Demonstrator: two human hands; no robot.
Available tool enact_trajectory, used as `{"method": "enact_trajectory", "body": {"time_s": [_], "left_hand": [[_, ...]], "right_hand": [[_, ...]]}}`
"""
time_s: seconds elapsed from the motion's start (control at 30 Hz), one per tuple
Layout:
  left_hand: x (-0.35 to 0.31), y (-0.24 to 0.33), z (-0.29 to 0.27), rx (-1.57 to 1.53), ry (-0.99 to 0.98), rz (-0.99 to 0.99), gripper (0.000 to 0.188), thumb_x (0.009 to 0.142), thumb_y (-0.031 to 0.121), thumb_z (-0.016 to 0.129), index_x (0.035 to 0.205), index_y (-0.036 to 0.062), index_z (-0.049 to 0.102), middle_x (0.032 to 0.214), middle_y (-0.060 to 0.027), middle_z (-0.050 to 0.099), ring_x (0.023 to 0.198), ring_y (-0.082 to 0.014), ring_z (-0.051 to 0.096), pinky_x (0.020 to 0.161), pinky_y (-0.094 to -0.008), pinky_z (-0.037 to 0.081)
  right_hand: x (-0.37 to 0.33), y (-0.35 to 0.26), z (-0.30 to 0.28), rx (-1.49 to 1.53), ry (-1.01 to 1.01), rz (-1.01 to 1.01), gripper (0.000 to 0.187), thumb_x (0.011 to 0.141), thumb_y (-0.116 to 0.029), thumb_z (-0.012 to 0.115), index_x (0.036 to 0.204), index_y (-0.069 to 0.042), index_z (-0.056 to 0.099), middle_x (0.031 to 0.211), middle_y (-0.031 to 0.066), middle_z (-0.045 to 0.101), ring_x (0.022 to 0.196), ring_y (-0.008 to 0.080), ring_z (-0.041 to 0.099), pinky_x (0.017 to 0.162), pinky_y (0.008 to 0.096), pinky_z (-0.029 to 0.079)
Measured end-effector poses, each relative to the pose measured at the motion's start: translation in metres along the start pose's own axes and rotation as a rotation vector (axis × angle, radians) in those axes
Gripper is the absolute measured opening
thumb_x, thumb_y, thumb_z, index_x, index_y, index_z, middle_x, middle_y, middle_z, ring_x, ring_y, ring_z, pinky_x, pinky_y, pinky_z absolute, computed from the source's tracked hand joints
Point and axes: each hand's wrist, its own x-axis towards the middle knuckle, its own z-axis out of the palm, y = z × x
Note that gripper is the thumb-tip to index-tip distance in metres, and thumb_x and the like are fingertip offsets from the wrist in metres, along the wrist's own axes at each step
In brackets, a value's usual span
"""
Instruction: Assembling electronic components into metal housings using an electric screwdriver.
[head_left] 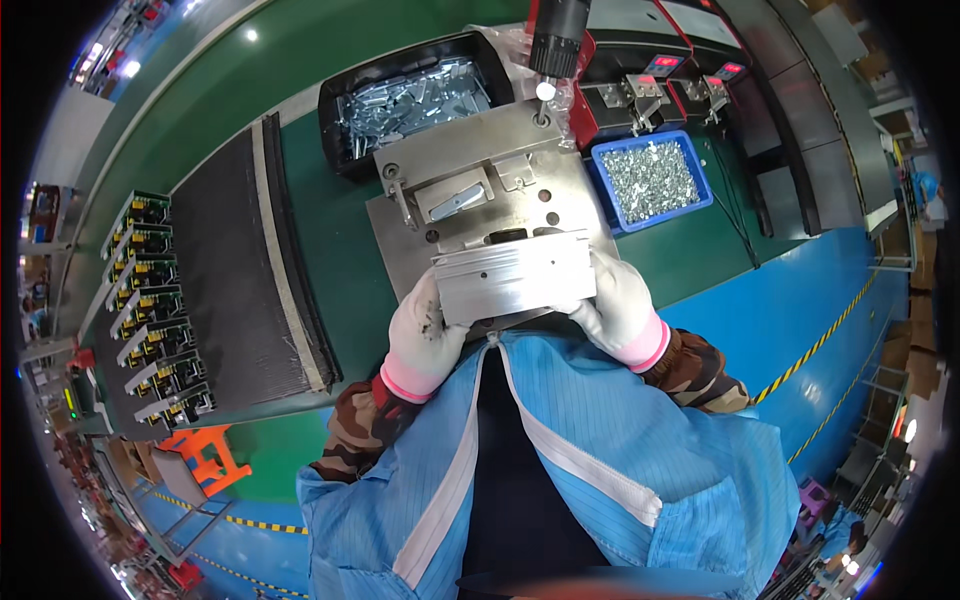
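Note:
My gloved left hand (pixel 424 338) and gloved right hand (pixel 622 306) hold a silver aluminium profile (pixel 515 278) between them, one at each end. Ridges run along its upper edge, and two small holes show in its face. It is in front of me at the near edge of a steel fixture plate (pixel 520 140); whether it rests on the plate I cannot tell. On the fixture lies a small flat metal strip (pixel 458 202) in a raised block. A black electric screwdriver (pixel 558 45) hangs above the fixture's far side.
A black bin (pixel 335 130) of metal strips stands behind the fixture. Right of it sit a blue tray (pixel 703 165) of small screws and red-and-black machines (pixel 620 80) with lit displays. At left are a black mat (pixel 225 270) and a row of circuit board assemblies (pixel 150 310).

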Motion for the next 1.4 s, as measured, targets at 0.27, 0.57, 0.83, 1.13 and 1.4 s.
{"method": "enact_trajectory", "body": {"time_s": [0.27, 0.57, 0.83, 1.13, 1.4], "left_hand": [[-0.014, -0.021, 0.002, 0.098, 0.009, -0.039, 0.042, 0.08, 0.025, 0.062, 0.113, 0.0012, 0.051, 0.097, -0.0155, 0.06, 0.087, -0.0358, 0.059, 0.076, -0.0355, 0.048], [-0.001, 0.006, -0.001, 0.141, -0.038, 0.011, 0.043, 0.083, 0.025, 0.061, 0.117, 0.002, 0.05, 0.104, -0.0147, 0.061, 0.094, -0.0329, 0.061, 0.08, -0.0334, 0.048], [0.0, 0.011, -0.002, -0.046, -0.101, -0.018, 0.056, 0.081, 0.033, 0.066, 0.123, 0.0001, 0.048, 0.119, -0.0138, 0.058, 0.109, -0.0266, 0.057, 0.093, -0.0326, 0.043], [0.005, 0.012, -0.004, 0.114, -0.117, 0.036, 0.049, 0.081, 0.026, 0.064, 0.121, 0.0018, 0.051, 0.117, -0.0142, 0.059, 0.108, -0.0283, 0.057, 0.093, -0.0329, 0.043], [0.011, 0.021, -0.006, 0.202, -0.072, -0.009, 0.036, 0.08, 0.026, 0.066, 0.106, 0.0038, 0.055, 0.092, -0.0125, 0.064, 0.083, -0.0318, 0.063, 0.07, -0.0336, 0.049]], "right_hand": [[-0.003, -0.001, 0.003, -0.062, 0.088, -0.053, 0.044, 0.078, -0.021, 0.065, 0.112, 0.002, 0.048, 0.097, 0.0173, 0.059, 0.086, 0.0334, 0.06, 0.073, 0.0379, 0.049], [-0.005, -0.002, 0.006, -0.091, 0.081, -0.051, 0.048, 0.075, -0.016, 0.066, 0.115, 0.003, 0.046, 0.105, 0.0188, 0.057, 0.089, 0.0331, 0.06, 0.076, 0.0381, 0.05], [-0.009, -0.005, 0.009, -0.146, 0.107, -0.034, 0.058, 0.072, -0.014, 0.068, 0.12, 0.005, 0.042, 0.112, 0.0197, 0.056, 0.094, 0.0333, 0.06, 0.078, 0.0374, 0.051], [-0.009, -0.003, 0.008, -0.149, 0.09, -0.026, 0.062, 0.07, -0.016, 0.069, 0.122, 0.006, 0.041, 0.112, 0.0197, 0.056, 0.094, 0.0337, 0.059, 0.077, 0.0379, 0.051], [0.011, 0.007, -0.016, 0.13, -0.024, 0.004, 0.043, 0.083, -0.033, 0.061, 0.106, 0.0, 0.051, 0.095, 0.0174, 0.061, 0.086, 0.0331, 0.061, 0.072, 0.0384, 0.05]]}}
